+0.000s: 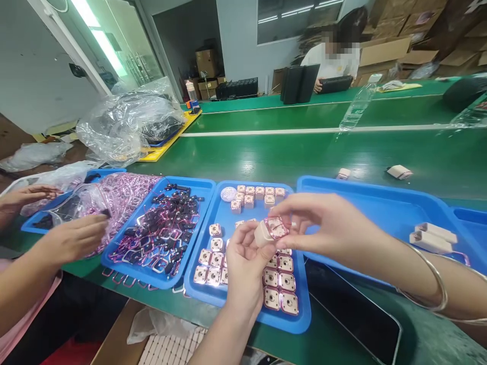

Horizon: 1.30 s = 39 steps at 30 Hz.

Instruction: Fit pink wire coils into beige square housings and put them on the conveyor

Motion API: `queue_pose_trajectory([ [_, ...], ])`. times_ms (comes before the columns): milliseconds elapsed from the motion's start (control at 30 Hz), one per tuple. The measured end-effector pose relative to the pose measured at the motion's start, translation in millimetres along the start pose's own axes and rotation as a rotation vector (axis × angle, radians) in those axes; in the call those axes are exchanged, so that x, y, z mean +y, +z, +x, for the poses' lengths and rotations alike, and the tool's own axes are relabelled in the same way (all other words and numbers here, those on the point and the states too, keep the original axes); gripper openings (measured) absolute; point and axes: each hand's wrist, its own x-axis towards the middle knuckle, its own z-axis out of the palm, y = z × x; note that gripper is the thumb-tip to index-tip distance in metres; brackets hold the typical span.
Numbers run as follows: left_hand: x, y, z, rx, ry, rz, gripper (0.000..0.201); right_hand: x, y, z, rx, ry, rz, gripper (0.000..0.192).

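Over the middle blue tray (304, 319), my left hand (245, 268) is closed around a small cream block with a shiny pink end (263, 233). My right hand (319, 223), bracelets on its wrist, has thumb and fingers at the pink end of the same block. What exactly its fingertips pinch is partly hidden. Beneath my hands, rows of square cream pieces with pink edges (289, 302) lie in the tray, each with a round centre hole. More small blocks (249, 201) and a round white disc (229, 194) sit at its far side.
Left of me, a blue tray (210, 190) holds black parts and pink frames; a co-worker's hands (81, 235) work beyond it. At right are a blue tray (365, 203) with cream casings (431, 238), a dark tablet-like slab (353, 309) and a tilted bottle (357, 106).
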Motion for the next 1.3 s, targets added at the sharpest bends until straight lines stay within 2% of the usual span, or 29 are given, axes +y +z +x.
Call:
queue_pose_trajectory([
  [200, 2, -1.6, 0, 0.000, 0.041, 0.081, 0.045, -8, -3, 0, 0.045, -0.171, -0.310, 0.028],
  [433, 5, -2.6, -3, -0.089, 0.087, 0.069, 0.040, -14, -5, -8, 0.020, -0.325, -0.356, 0.024],
  [600, 4, -2.9, -4, -0.068, 0.061, 0.047, 0.041, -11, 3, -10, 0.037, -0.203, -0.230, 0.031],
  [733, 2, -3.5, -4, -0.078, 0.035, 0.017, 0.042, -8, 6, -13, 0.053, -0.136, -0.153, 0.028],
  [967, 5, 1.3, -7, -0.071, 0.087, 0.079, 0.050, -15, 5, -25, 0.119, -0.205, -0.172, 0.018],
  [1167, 6, 1.8, -9, -0.067, 0.125, 0.110, 0.037, -16, 3, -34, 0.154, -0.274, -0.226, 0.020],
  [1300, 7, 1.5, -10, -0.044, 0.139, 0.137, 0.040, -18, 2, -37, 0.159, -0.319, -0.265, 0.022],
])
